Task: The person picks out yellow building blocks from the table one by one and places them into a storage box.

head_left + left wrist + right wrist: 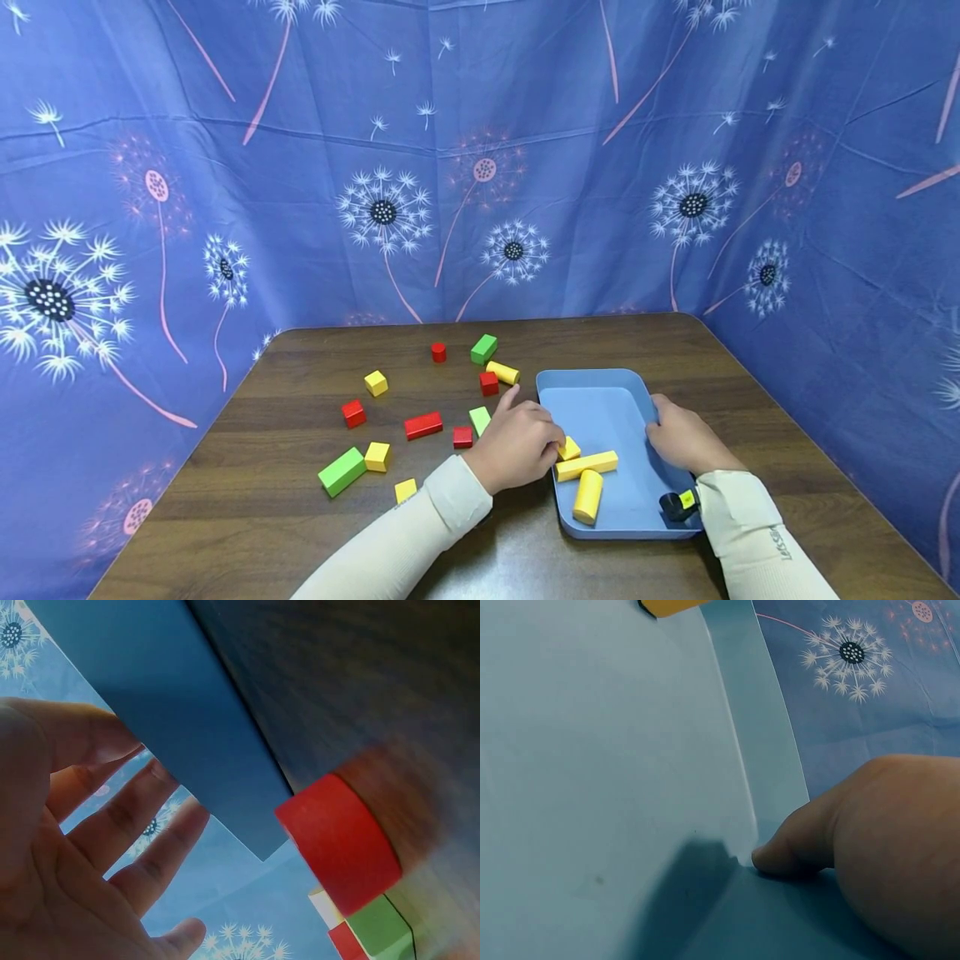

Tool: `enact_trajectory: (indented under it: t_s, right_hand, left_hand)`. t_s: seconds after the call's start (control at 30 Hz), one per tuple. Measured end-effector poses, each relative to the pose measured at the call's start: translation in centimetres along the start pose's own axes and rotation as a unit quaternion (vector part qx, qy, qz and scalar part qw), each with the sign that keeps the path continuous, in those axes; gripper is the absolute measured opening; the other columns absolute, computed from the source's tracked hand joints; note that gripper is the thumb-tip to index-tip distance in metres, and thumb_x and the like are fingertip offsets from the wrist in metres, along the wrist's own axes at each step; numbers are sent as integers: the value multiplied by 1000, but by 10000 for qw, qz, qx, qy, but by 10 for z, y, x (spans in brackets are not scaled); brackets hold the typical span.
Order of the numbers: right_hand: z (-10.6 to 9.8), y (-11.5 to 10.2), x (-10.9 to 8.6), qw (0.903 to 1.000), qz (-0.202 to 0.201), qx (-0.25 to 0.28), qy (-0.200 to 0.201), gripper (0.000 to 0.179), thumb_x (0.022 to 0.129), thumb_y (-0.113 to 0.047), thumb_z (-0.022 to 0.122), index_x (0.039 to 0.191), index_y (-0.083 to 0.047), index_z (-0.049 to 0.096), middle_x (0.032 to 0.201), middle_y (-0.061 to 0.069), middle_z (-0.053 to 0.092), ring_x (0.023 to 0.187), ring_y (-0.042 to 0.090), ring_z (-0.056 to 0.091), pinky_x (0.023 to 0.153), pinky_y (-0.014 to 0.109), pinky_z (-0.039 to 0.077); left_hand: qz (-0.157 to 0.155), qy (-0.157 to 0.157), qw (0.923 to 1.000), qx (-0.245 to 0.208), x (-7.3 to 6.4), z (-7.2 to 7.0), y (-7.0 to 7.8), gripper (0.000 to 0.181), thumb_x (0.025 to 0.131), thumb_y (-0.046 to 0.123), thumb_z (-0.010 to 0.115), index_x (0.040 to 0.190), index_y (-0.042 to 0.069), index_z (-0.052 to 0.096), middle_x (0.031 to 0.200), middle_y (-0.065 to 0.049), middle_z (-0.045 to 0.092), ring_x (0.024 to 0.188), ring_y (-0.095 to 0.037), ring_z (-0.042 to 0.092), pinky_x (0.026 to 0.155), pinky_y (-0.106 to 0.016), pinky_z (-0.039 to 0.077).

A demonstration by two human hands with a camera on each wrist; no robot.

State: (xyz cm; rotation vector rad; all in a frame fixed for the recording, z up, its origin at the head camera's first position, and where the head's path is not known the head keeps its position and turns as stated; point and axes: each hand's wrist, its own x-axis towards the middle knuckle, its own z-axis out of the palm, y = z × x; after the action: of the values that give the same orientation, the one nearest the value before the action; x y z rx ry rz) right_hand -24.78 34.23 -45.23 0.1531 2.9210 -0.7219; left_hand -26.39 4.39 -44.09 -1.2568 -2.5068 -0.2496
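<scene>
My left hand (517, 446) is over the left rim of a blue tray (615, 408), its thumb and forefinger close together at a small yellow block (570, 450). In the left wrist view the tray's outer wall (172, 712) hides those fingertips; the other fingers are spread. Beside that block, a long yellow block (596, 465) and a yellow cylinder (588, 497) lie in the tray. On the tray's right side, my right hand (688, 437) grips the rim, the thumb (787, 844) pressed against the inside in the right wrist view.
Left of the tray on the wooden table (262, 500) lie several loose blocks, among them a long red block (423, 426), a green block (342, 472) and a yellow cube (377, 457). Farther back are a red cylinder (438, 352) and another yellow cylinder (503, 372). A patterned blue cloth (450, 100) hangs behind.
</scene>
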Motion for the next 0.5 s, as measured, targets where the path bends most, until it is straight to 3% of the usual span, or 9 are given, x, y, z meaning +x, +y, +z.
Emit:
enact_trajectory:
  t_s: [0.5]
  right_hand:
    - [0,2,1,10000,30,19,-40,61,104,-15,42,155,13,24,152,41,39,135,59,45,101,71,45]
  left_hand:
    - [-24,-229,9989,407,-3,-4,8,13,96,27,70,103,31,79,101,15,75,106,-9,65,119,-64,29]
